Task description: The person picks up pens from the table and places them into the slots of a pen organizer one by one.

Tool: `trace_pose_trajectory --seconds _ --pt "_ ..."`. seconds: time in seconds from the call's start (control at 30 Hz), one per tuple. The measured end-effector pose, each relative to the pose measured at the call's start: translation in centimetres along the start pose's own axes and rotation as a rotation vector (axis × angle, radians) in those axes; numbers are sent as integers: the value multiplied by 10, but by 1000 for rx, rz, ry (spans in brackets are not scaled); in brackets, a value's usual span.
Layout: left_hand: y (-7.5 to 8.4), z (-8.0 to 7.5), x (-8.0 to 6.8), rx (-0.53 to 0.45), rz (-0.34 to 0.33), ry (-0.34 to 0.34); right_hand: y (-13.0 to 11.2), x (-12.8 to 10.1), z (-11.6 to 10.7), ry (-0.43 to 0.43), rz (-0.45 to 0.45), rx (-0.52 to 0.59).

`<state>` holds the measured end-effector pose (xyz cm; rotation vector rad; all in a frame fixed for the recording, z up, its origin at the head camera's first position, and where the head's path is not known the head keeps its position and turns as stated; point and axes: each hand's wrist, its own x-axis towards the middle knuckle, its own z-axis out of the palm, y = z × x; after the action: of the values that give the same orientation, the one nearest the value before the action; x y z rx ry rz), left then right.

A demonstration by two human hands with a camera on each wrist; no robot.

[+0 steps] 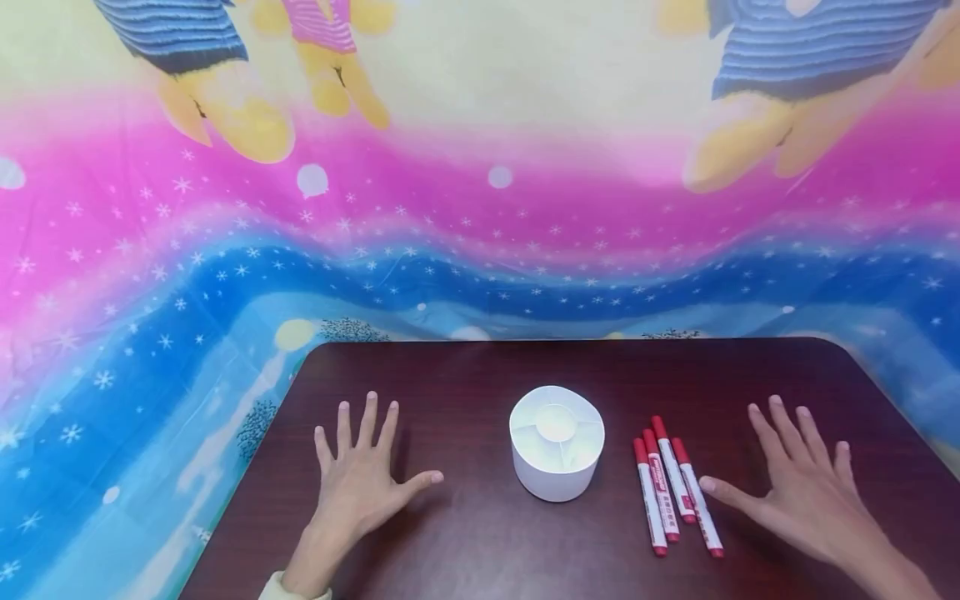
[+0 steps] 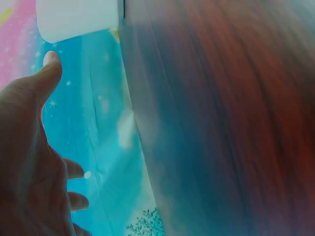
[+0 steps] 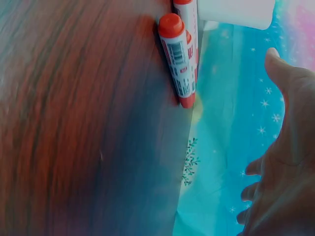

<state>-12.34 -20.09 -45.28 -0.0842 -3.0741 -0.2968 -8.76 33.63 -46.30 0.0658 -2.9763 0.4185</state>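
Fingers spread flat and holding nothing, my left hand (image 1: 360,483) and right hand (image 1: 802,483) rest palm-down on the dark reddish-brown wooden table (image 1: 480,542). Between them stands a round white plastic holder with divided compartments (image 1: 557,442). Four red-capped white markers (image 1: 675,496) lie side by side just beside my right thumb. A bright pink-and-blue cartoon cloth (image 1: 225,250) fills the room behind.

We count four red markers (image 1: 677,493) lying side by side just right of one white divided holder (image 1: 557,442) — and two hands, one on either side of that holder — on one dark table (image 1: 480,542).
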Motion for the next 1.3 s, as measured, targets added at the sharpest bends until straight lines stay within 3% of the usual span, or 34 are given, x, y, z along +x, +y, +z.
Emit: trace_pose_trajectory --seconds 0.47,0.7,0.9,1.1,1.3 --pt "41 9 8 -35 79 24 -18 8 9 -88 6 56" --pt "57 12 11 -55 129 26 -20 6 15 -77 -4 84" --pt "68 13 14 -85 171 23 -17 4 20 -56 -34 119" --pt "75 10 16 -185 218 16 -11 8 18 -132 -19 172" --pt "78 9 19 -239 308 42 -6 11 14 -178 7 185"
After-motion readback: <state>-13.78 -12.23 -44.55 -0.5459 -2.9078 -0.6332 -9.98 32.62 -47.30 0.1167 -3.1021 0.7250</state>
